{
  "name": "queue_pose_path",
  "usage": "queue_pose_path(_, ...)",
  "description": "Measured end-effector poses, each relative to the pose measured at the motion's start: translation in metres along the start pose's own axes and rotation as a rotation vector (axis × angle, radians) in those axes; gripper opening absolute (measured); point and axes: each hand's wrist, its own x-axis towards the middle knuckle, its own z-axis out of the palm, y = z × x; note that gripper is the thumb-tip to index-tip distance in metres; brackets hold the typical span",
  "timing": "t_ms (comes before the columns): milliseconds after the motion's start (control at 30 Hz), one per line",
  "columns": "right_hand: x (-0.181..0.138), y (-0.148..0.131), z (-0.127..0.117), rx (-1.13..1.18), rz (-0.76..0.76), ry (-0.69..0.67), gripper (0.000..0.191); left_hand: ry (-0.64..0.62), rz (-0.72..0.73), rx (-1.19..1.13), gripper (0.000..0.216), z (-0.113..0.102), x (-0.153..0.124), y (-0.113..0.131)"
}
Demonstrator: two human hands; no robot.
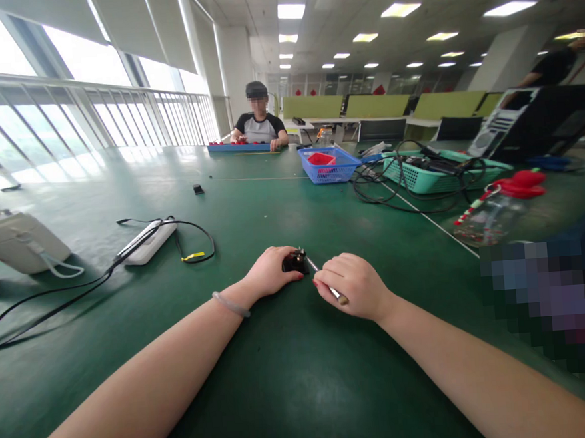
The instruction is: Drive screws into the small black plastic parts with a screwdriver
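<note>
My left hand (271,271) rests on the green table (294,379) with its fingers closed round a small black part (295,261). My right hand (353,284) is curled round a thin metal tool (321,276), maybe a small screwdriver. The tool's tip meets the black part. A clear band circles my left wrist. Both forearms lie low over the table.
A white power strip (146,243) with black cables lies at the left, a beige device (16,241) beyond it. A blue basket (329,164), a teal basket (427,173) with cables and a red-capped bottle (497,211) stand at the right. Another person sits at the far end.
</note>
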Motion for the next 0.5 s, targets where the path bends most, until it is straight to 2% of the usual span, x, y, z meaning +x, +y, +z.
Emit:
queue_pose_path(200, -0.004, 0.005, 0.001, 0.072, 0.228, 0.100, 0.022, -0.021, 0.006, 0.010, 0.046, -0.001, -0.001, 0.000)
queue_pose_path(333, -0.004, 0.002, 0.005, 0.364, 0.425, 0.171, 0.022, -0.038, 0.017, 0.012, 0.045, -0.002, -0.001, 0.000)
queue_pose_path(500, -0.003, 0.005, 0.020, 0.651, 0.793, 0.167, 0.036, -0.055, 0.053, 0.024, 0.043, -0.003, -0.002, 0.005)
